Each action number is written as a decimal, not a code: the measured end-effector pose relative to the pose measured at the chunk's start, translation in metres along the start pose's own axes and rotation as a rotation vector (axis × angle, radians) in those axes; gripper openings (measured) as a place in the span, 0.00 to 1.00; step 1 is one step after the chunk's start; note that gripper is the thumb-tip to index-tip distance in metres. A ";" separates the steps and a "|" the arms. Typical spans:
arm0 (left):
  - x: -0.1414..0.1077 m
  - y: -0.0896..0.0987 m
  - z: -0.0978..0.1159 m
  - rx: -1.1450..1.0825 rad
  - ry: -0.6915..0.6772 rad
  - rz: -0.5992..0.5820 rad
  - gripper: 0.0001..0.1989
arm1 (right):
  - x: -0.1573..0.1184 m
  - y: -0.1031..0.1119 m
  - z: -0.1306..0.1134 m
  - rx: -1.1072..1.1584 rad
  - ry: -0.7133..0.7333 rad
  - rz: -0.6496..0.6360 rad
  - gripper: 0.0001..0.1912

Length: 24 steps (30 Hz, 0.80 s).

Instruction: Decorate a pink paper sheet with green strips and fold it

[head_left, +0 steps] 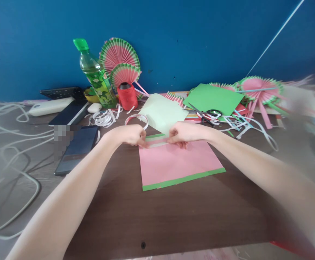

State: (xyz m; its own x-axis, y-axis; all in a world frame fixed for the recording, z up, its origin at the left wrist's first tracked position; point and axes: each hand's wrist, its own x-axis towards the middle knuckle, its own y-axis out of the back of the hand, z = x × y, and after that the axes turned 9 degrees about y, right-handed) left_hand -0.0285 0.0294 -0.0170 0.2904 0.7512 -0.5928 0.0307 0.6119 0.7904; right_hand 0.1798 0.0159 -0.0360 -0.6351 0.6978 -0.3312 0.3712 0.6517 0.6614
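Observation:
A pink sheet of paper (176,162) with a green border along its near and far edges lies on the table in front of me. Across its far edge runs a narrow whitish strip of tape (157,143). My left hand (134,135) pinches the strip at its left end, by the sheet's far left corner. Further right, my right hand (183,133) has its fingers closed on the same strip, low against the paper. A roll of tape (145,122) stands just beyond my left hand. Under and behind my right hand lies a pale green sheet (162,110).
At the back stand a green-capped bottle (96,77), a red thread spool (127,97) and pleated paper fans (119,54). Scissors (210,115) lie by green paper (214,97) and white scraps (240,124). On the left are a phone (77,151) and cables (35,187).

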 end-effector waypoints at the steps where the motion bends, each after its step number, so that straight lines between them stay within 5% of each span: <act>1: 0.000 0.000 0.000 -0.005 -0.002 0.003 0.17 | 0.000 0.000 0.000 -0.013 -0.006 0.003 0.12; 24: 0.002 -0.004 -0.004 -0.087 0.014 0.039 0.15 | -0.010 0.027 0.016 -0.196 -0.205 -0.096 0.21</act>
State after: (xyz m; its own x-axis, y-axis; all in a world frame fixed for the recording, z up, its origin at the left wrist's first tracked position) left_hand -0.0315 0.0290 -0.0219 0.2764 0.7777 -0.5646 -0.0638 0.6011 0.7967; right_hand 0.2068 0.0315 -0.0254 -0.5040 0.6938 -0.5144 0.1652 0.6620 0.7311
